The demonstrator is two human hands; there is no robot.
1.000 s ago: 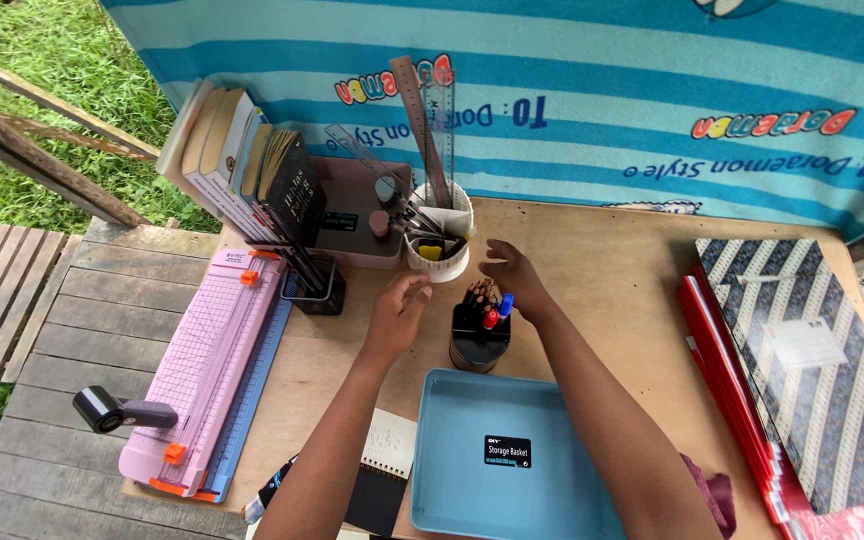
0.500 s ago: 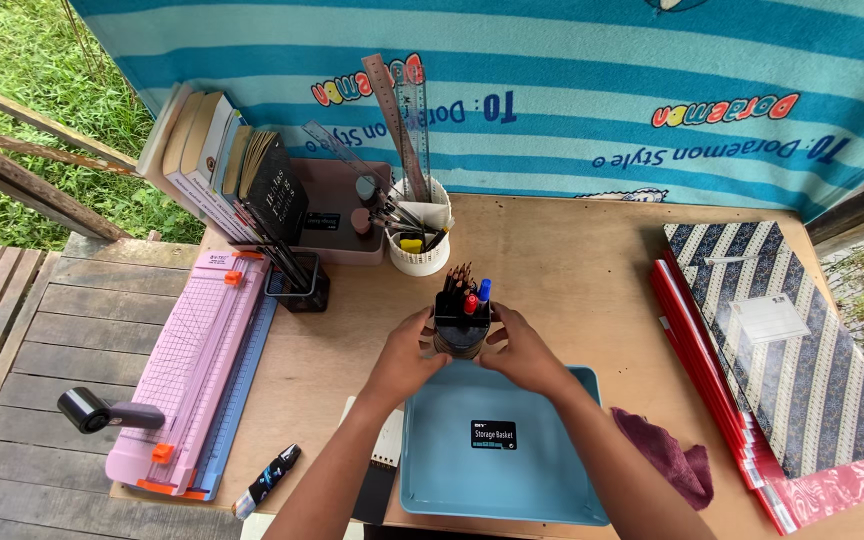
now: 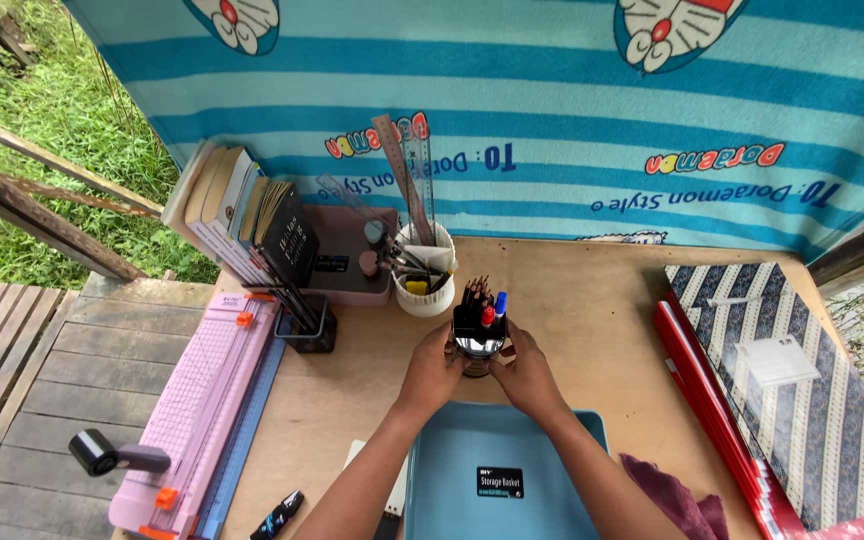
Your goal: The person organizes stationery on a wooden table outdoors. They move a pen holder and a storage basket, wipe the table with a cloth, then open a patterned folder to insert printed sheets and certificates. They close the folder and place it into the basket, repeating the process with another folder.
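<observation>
So the black pen holder [image 3: 479, 340] is sitting on the wooden table [image 3: 592, 310], pretty much dead centre, just past the far edge of the blue storage tray [image 3: 497, 470] and a little nearer than the white cup [image 3: 426, 282] stuffed with rulers and scissors. It's packed with pencils plus a red and a blue pen, all standing up tall, so I'd guess it's top-heavy and would tip or spill if tilted. The cup itself looks rigid, probably plastic or mesh, not fragile, and not heavy. Best place to grab seems to be low on the body from both sides, which is exactly how it's being held. The left hand [image 3: 434, 372] is cupped against the left side of the holder, fingers curled around it at a medium spread, thumb toward the near side. The right hand [image 3: 524, 375] mirrors it on the right, fingers wrapped to the wall of the holder. Both hands are closed onto it, not gaping. Can't tell if the base is lifted or resting on the table, since the hands hide the bottom. Off to the left there's a pink paper trimmer [image 3: 202, 410] and a rack of books [image 3: 242, 215].
</observation>
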